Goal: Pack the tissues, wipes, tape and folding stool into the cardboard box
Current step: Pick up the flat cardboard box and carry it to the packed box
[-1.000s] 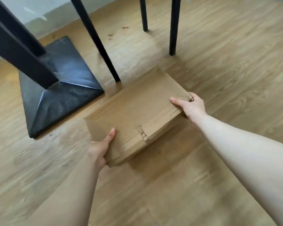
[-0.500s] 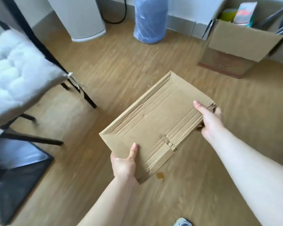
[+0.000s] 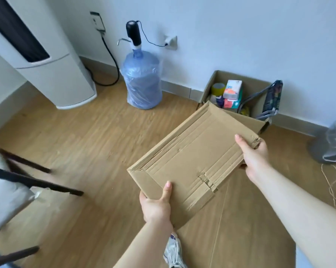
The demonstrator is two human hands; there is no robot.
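- The left hand (image 3: 157, 205) grips the near corner of a flattened brown corrugated cardboard box (image 3: 192, 161), thumb on top.
- The right hand (image 3: 254, 154) clasps its far right corner; the box is held tilted above the wooden floor (image 3: 82, 136).
- An open brown cardboard carton (image 3: 257, 89) by the wall holds a tape roll (image 3: 218, 88) and colourful tissue packs (image 3: 233, 91); their print is unreadable.
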